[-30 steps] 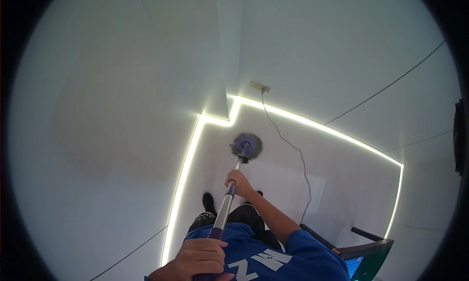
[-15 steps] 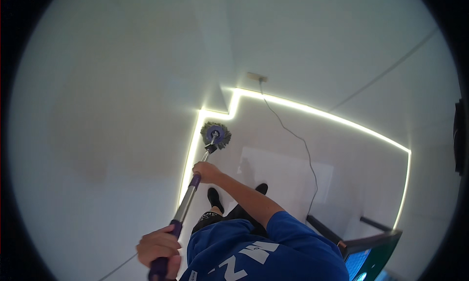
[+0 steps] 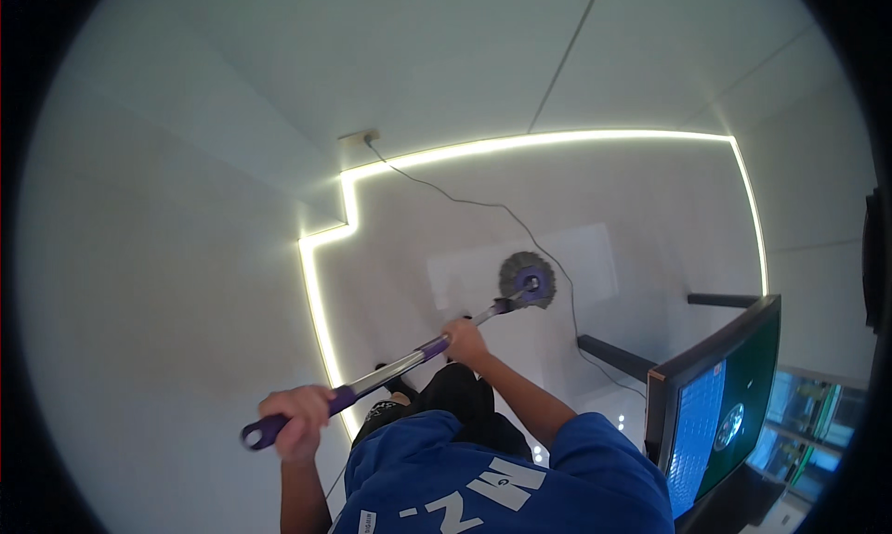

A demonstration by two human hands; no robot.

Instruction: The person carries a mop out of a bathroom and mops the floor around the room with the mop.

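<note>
Head view, looking steeply down: left hand (image 3: 299, 421) closed in a fist around the purple grip end of a mop handle (image 3: 390, 371), near the lower left of the picture. Right hand (image 3: 465, 339) wrapped around the same handle farther along, just past a second purple band, fingers curled over the metal shaft. Handle slanted up and to the right, from the left fist through the right one to a round grey mop head (image 3: 528, 280) with a purple hub. Mop head pressed flat on the pale glossy floor (image 3: 650, 209), well out in front of the feet, on a lighter rectangular patch of reflection. Thin dark cable (image 3: 506, 214) running across the floor from a wall socket (image 3: 358, 138) at the top, curving past the right side of the mop head, close to it but whether touching cannot be told. Bright light strip (image 3: 321, 293) tracing the foot of the walls, stepped at the corner on the left. Blue shirt (image 3: 483, 478) with white lettering filling the lower edge, dark trousers beneath it. Dark-framed monitor (image 3: 715, 413) with a lit blue-green screen at lower right, dark bars of a stand just behind it on the floor.
</note>
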